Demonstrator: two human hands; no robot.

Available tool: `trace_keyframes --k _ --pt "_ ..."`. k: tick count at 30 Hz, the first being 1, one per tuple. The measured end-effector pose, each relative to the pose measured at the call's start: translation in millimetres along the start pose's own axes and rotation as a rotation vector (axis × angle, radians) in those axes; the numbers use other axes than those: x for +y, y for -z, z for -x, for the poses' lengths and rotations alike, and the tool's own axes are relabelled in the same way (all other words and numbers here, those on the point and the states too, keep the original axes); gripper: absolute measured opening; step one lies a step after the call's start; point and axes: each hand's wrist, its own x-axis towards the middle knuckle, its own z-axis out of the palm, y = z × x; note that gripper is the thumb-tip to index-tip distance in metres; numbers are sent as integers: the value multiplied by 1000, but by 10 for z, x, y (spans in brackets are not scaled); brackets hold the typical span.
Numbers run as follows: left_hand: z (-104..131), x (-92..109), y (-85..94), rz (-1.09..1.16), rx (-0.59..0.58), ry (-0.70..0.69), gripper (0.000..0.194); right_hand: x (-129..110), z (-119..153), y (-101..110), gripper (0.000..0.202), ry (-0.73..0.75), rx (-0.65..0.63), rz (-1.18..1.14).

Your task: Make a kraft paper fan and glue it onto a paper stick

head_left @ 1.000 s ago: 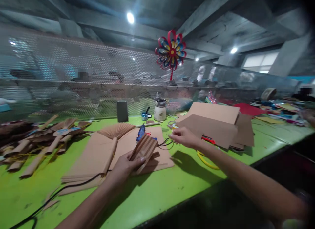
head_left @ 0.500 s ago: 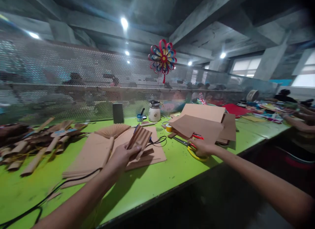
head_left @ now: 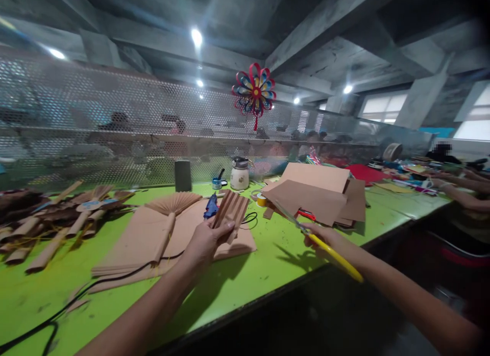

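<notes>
My left hand (head_left: 204,244) pinches a pleated strip of brown paper (head_left: 234,209) between thumb and fingers, above a stack of brown sheets. Behind it lies a blue glue gun (head_left: 211,207) with a black cord. Lifted over the green table, my right hand (head_left: 325,237) is closed on yellow-handled scissors (head_left: 333,256); their blades point up and to the left. A red-handled cutter (head_left: 306,214) rests beside the right hand, at the edge of the large brown sheets (head_left: 314,195). To the left of my left hand a pleated paper fan (head_left: 168,221) lies on the brown paper stack (head_left: 126,238).
Several finished-looking paper fans (head_left: 82,213) are piled at the left. Along the back stand a dark block (head_left: 182,176), a small blue pot (head_left: 217,182) and a white jug (head_left: 240,175). A yellow tape roll (head_left: 262,199) sits mid-table. Another person's arms (head_left: 465,193) reach in at the far right.
My right hand has raised the scissors off the table, leaving the red cutter lying there. My left hand has moved slightly right with the pleated paper.
</notes>
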Motion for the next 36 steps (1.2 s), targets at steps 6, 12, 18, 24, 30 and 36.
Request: trace_keyframes --k 6,12,18,24,30,36 --pt "39 47 -123 -28 -12 -23 43 -523 100 -449 35 -19 -93 -301" --pt "89 90 -155 -81 -49 -66 41 -666 -9 -676 44 39 -55 -290" --pt "104 34 -152 -119 -148 -116 37 -758 -29 -742 42 126 16 -349" --pt "107 6 -122 -148 -165 -124 32 -747 -20 -804 45 127 27 -392" --pt "116 -1 -111 -132 -152 -134 33 -748 -29 -882 47 109 49 -384" --pt "119 -7 -91 -76 -188 -128 34 -813 -19 -857 50 93 18 -378"
